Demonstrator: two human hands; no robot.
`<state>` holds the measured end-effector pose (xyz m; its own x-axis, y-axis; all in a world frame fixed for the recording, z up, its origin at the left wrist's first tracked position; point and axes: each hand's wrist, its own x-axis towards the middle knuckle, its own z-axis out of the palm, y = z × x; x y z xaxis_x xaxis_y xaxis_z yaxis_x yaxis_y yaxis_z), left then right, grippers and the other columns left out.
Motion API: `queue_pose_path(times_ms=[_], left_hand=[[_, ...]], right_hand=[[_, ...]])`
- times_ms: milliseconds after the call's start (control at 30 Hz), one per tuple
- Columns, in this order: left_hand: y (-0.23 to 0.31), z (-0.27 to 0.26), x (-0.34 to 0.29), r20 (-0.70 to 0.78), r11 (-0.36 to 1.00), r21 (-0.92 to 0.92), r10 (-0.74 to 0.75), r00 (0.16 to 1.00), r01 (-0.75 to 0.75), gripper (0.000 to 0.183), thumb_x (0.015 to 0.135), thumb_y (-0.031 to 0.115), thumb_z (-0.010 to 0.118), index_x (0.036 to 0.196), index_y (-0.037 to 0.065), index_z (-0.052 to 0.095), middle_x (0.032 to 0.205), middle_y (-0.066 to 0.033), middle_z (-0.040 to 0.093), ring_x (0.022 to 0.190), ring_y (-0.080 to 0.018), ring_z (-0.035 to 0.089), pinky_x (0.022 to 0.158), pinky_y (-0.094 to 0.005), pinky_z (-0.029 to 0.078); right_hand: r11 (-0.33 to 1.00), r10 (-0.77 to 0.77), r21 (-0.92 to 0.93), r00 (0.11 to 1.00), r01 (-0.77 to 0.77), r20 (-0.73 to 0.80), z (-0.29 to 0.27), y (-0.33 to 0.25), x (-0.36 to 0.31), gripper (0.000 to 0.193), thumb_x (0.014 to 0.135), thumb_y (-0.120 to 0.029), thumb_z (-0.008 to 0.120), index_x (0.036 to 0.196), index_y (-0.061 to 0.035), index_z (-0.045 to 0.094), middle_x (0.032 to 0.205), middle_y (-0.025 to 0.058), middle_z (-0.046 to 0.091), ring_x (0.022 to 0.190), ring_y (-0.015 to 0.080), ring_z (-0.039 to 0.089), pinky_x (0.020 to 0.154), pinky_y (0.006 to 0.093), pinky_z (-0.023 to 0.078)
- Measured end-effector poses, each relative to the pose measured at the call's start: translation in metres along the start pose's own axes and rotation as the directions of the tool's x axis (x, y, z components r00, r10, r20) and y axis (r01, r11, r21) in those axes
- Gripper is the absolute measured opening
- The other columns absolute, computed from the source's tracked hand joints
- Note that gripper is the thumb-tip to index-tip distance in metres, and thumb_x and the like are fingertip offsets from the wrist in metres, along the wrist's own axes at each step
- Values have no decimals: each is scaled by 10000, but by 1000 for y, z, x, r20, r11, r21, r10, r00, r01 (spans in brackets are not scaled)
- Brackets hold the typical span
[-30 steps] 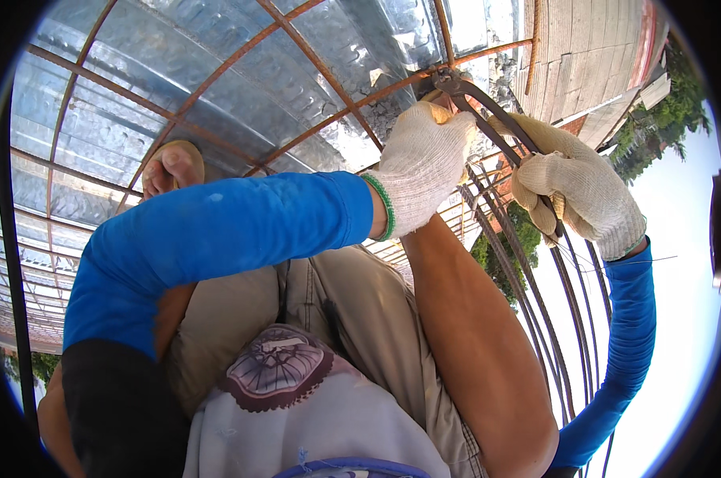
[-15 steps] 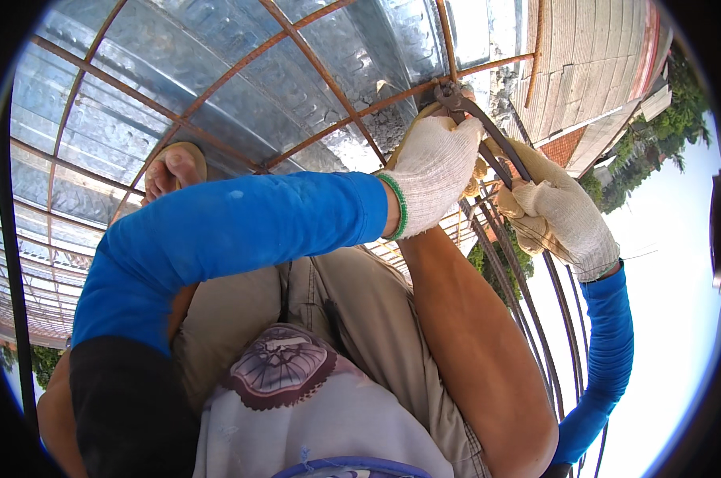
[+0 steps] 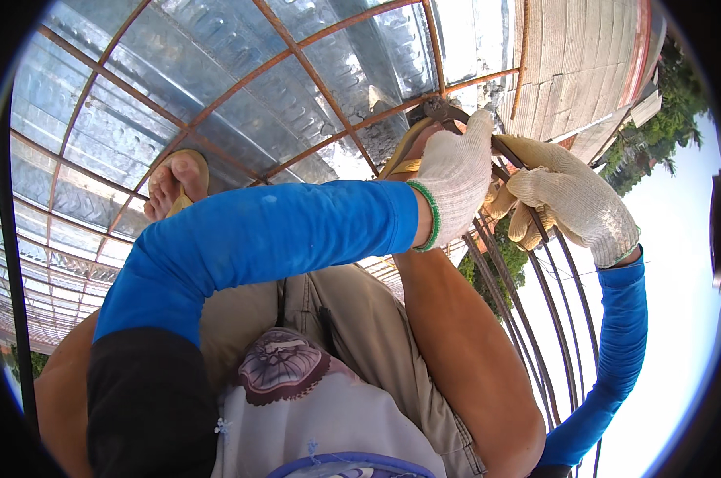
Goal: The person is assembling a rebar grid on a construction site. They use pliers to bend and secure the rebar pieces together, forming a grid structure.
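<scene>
Steel end-cutting nippers [image 3: 453, 114] meet a rusty rebar crossing at upper centre right, their jaws on the joint. My right hand [image 3: 577, 199], in a white knit glove with a yellowish palm, is closed around their dark handles. Against the handles, nearer the jaws, is my left hand [image 3: 458, 177], in a matching glove with a green cuff edge. Its thumb points up and its fingers curl out of sight, so what they hold is hidden. Thin wire strands [image 3: 625, 263] stick out by the right glove's cuff.
A rusty rebar grid [image 3: 187, 127] lies over shiny metal decking [image 3: 241, 48]. My sandalled foot [image 3: 177, 179] stands among the bars. Several dark long bars [image 3: 547, 295] run down at right. Corrugated roofing [image 3: 575, 64] and trees [image 3: 655, 127] are beyond.
My left hand has shifted a little right and its thumb has lifted upward. My right hand has moved slightly right and down on the handles. The nippers' jaws stay at the crossing.
</scene>
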<state>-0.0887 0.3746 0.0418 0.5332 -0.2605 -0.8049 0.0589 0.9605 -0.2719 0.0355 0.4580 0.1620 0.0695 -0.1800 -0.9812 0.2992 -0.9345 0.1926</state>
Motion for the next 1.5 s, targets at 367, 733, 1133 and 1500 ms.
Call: queue_pose_path(times_ms=[367,733,1133,1500], left_hand=[[-16,-13,-6,41,993,-89,82,996,-78,347,1035,395,546,1090,62,627,977,-91,622,869,-235,580,824,-408,493],[-13,-24,4,175,993,-79,-67,982,82,389,1058,428,437,1045,88,624,939,-99,598,833,-237,504,795,-370,468],[-17,-25,13,98,999,-10,34,995,-33,396,1080,435,492,1174,79,639,1040,-65,639,857,-216,547,845,-369,482],[-38,-33,29,149,985,-101,152,977,-138,340,1086,409,564,1181,103,679,1010,-23,653,862,-153,592,824,-312,513]], right_hand=[[998,-11,57,999,9,34,-36,31,14,624,960,-58,568,1540,138,443,1089,237,767,689,235,783,588,315,663],[977,-52,211,996,35,75,-13,32,4,622,959,-95,594,1523,132,463,1133,325,749,746,240,790,633,313,669],[940,-83,338,990,40,115,-12,41,6,619,1004,-97,587,1551,134,414,1140,315,748,825,247,798,660,332,668],[996,2,88,998,3,-58,22,42,-3,688,958,-9,648,1602,40,409,922,43,649,606,112,612,511,288,508]])
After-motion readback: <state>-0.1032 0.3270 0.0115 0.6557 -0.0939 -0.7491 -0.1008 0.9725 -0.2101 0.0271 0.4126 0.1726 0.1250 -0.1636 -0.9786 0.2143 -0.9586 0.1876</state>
